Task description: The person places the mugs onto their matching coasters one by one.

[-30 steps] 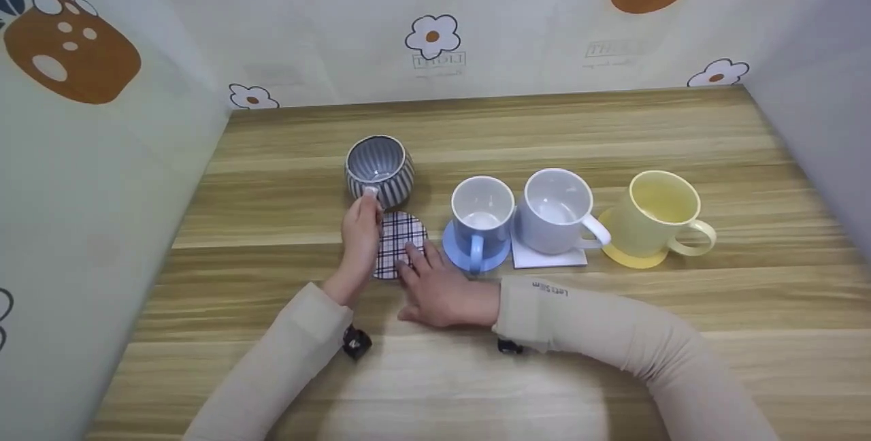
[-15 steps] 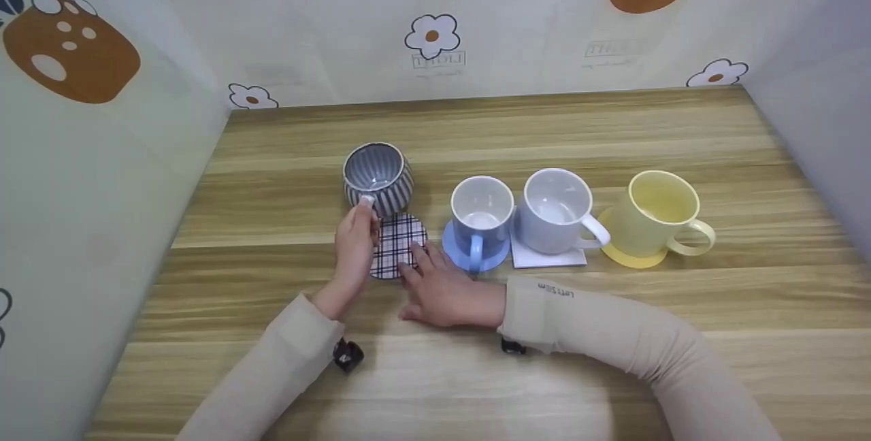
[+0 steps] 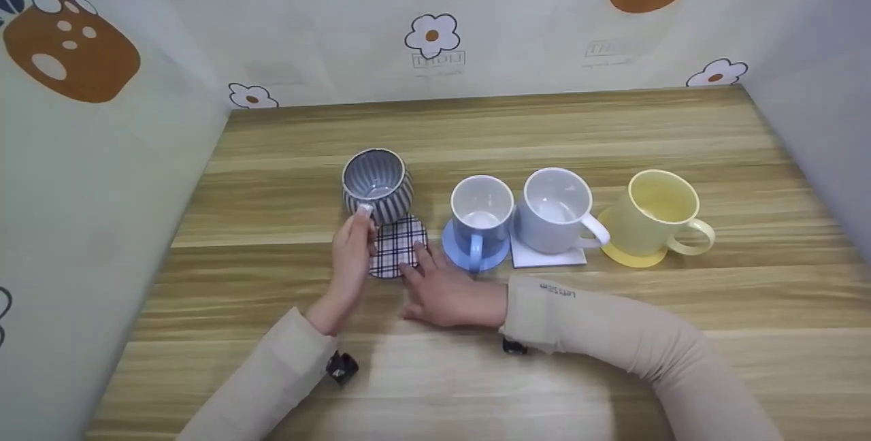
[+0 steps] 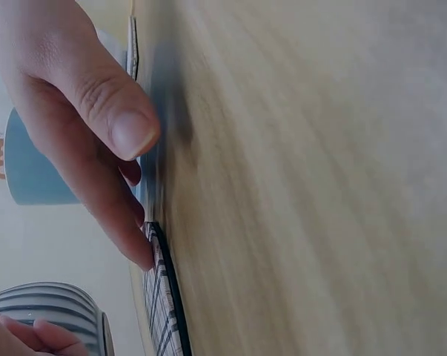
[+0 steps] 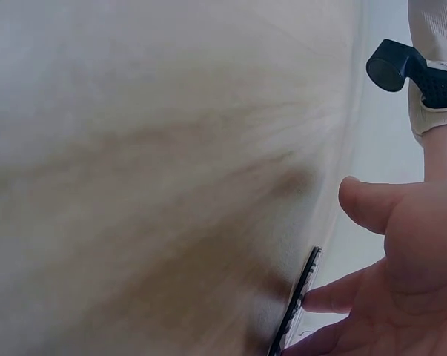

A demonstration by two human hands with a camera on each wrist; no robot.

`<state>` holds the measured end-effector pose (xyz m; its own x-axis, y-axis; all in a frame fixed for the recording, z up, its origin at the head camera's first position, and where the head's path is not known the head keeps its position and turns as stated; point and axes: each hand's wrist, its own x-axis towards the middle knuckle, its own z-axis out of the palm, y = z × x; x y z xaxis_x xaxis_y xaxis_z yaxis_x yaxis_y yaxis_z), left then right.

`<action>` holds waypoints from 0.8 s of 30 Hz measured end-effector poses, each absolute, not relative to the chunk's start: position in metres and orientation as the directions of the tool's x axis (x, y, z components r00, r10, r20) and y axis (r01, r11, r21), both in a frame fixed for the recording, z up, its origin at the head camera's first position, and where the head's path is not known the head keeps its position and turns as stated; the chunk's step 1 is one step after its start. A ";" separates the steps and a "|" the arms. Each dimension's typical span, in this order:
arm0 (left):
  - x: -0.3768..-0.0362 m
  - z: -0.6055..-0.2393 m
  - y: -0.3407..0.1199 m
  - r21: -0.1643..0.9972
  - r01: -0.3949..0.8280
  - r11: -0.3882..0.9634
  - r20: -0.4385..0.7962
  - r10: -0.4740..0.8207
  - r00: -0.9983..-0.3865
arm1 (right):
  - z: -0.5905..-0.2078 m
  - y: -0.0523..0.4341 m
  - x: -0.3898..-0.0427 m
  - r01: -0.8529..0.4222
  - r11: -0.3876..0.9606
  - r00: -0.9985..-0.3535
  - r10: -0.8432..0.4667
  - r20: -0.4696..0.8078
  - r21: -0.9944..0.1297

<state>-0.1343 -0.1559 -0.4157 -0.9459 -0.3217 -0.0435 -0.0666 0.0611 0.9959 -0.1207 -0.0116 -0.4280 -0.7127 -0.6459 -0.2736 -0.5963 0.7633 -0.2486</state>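
My left hand (image 3: 350,250) pinches the handle of a grey-and-white striped mug (image 3: 388,206). The mug hangs over the far-left edge of a round plaid coaster (image 3: 398,247); in the left wrist view, a gap shows between the mug's (image 4: 49,304) base and the coaster (image 4: 160,311). Fingertips of my right hand (image 3: 446,291) touch the coaster's near-right edge, with the fingers spread. In the right wrist view, my right hand (image 5: 419,259) reaches the coaster's dark rim (image 5: 293,308) with its thumb off to one side. The striped mug's base is hidden from the head view.
To the right, a blue mug (image 3: 480,220) stands on a round blue coaster (image 3: 452,254), a white mug (image 3: 551,223) on a square white coaster (image 3: 548,259), and a yellow mug (image 3: 653,223) on a round yellow coaster (image 3: 633,260). Patterned walls edge the wooden table (image 3: 272,291).
The striped mug has moved a little toward me in my left hand, covering the coaster's far edge. My right hand has stayed nearly still on the coaster.
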 end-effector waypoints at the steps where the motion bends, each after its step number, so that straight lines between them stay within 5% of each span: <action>1: -0.133 -0.416 -0.156 0.995 -0.069 0.070 -0.043 -0.321 -0.946 | -0.428 -0.011 -0.121 -0.595 0.764 -0.713 -0.645 -0.275 -0.250; 24: -0.111 -0.420 -0.163 0.991 -0.130 0.019 -0.119 -0.288 -0.950 | -0.428 -0.006 -0.117 -0.623 0.742 -0.708 -0.669 -0.226 -0.247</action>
